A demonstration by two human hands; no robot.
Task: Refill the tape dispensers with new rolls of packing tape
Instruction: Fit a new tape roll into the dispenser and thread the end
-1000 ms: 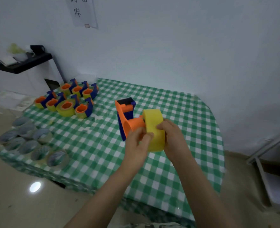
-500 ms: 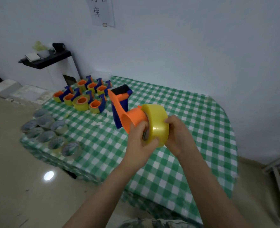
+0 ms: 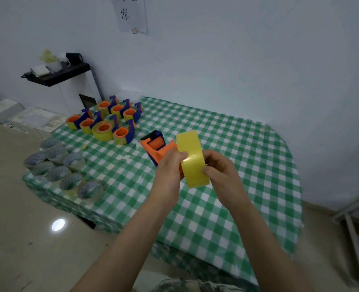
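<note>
I hold an orange and blue tape dispenser (image 3: 155,147) above the green checked table (image 3: 248,157), with a yellow roll of packing tape (image 3: 192,159) on its hub. My left hand (image 3: 170,167) grips the dispenser's orange body and its thumb lies on the roll's face. My right hand (image 3: 220,167) pinches the roll's right edge. Several loaded dispensers (image 3: 109,120) stand at the table's far left corner. Several clear tape rolls (image 3: 62,167) lie along the left edge.
A white wall runs behind the table, with a paper sign (image 3: 130,13) on it. A black shelf (image 3: 58,73) on a white unit stands left of the table. A white rack (image 3: 355,232) stands on the floor at the right.
The dispenser and roll have dropped lower and tilted, so the roll's outer band faces me more. My left thumb has slid onto the roll. The camera swung left.
</note>
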